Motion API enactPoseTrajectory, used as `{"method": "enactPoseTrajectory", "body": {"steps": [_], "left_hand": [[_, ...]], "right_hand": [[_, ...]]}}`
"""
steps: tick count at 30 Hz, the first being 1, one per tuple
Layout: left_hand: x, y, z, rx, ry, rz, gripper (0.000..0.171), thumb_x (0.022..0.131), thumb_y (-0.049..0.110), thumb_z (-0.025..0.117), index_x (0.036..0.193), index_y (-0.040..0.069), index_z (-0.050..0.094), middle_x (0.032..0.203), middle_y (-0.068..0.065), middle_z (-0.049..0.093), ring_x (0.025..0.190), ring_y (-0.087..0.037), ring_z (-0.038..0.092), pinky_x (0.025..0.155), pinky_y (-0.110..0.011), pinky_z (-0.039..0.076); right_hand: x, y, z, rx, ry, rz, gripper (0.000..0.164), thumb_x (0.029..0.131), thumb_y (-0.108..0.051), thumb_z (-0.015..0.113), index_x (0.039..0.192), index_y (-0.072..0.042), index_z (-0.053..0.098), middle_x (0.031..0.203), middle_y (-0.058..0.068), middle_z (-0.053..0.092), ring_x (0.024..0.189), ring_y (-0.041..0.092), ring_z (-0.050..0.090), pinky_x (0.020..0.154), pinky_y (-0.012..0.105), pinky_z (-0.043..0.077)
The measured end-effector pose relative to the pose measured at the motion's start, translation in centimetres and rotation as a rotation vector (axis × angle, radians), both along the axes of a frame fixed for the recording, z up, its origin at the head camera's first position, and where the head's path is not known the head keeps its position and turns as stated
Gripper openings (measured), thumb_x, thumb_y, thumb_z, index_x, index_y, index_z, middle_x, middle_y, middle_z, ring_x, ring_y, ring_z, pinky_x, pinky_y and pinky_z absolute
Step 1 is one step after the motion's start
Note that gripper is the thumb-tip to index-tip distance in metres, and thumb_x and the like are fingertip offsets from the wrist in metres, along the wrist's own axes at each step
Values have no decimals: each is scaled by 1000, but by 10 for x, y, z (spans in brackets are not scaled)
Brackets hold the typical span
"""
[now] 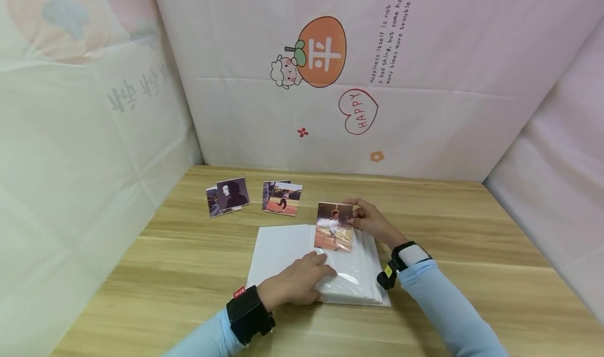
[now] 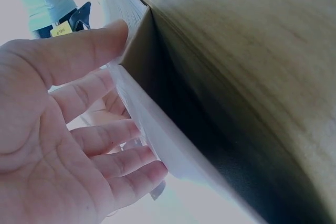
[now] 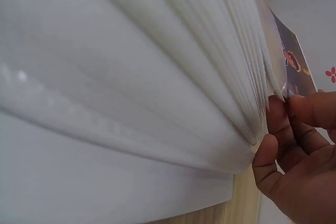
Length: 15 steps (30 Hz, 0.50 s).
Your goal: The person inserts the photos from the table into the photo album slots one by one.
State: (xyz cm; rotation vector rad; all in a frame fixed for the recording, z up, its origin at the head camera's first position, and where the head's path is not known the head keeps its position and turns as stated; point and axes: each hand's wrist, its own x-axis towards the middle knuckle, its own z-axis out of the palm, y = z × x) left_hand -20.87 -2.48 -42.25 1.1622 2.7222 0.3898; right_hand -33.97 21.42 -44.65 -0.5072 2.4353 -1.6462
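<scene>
A white photo album (image 1: 279,244) lies opened on the table, with clear plastic sleeves on its right side. A photo of a person on a running track (image 1: 333,226) stands partly out past the top of a sleeve, its lower part under shiny plastic. My right hand (image 1: 375,223) pinches the photo's right edge between thumb and fingers; in the right wrist view, the photo (image 3: 294,59) shows beyond the stacked pages (image 3: 173,51). My left hand (image 1: 302,279) rests on the album's lower middle, fingers fairly straight; in the left wrist view, its thumb (image 2: 84,51) touches the album's edge.
Left of the album's top, two overlapping photos, one of a dark-clad figure (image 1: 233,193), lie on the wooden table (image 1: 189,278). Closer stands another overlapping pair, a runner photo (image 1: 283,198) on top. A printed cloth (image 1: 424,121) hangs behind the table.
</scene>
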Motion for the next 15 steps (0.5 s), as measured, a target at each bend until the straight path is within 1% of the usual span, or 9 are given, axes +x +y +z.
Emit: {"method": "enactPoseTrajectory", "body": {"steps": [2,7,11,15], "left_hand": [[0,0,-1,0,5,2,48,75,25,77,120,19,61,135,-12,44,126,-28,37,96,-39,37],[-1,0,-2,8,7,6,48,74,25,78,120,19,62,134,-11,45,126,-26,37,96,-38,37],[-1,0,-1,11,4,7,49,74,24,78,120,19,62,134,-11,45,125,-25,37,95,-38,38],[0,0,0,16,-8,7,49,74,22,78,120,19,62,135,-12,44,126,-25,36,96,-39,38]], "right_hand": [[1,0,0,10,12,10,55,80,18,46,132,-1,45,81,18,52,60,15,45,50,22,37],[3,-2,1,26,41,23,51,82,19,46,129,0,47,79,17,53,64,18,48,51,22,37],[5,-2,1,27,30,16,51,82,19,46,129,-1,48,79,16,55,69,22,50,53,23,38],[5,0,1,20,10,18,51,82,17,46,130,0,47,82,17,58,75,24,55,56,25,40]]}}
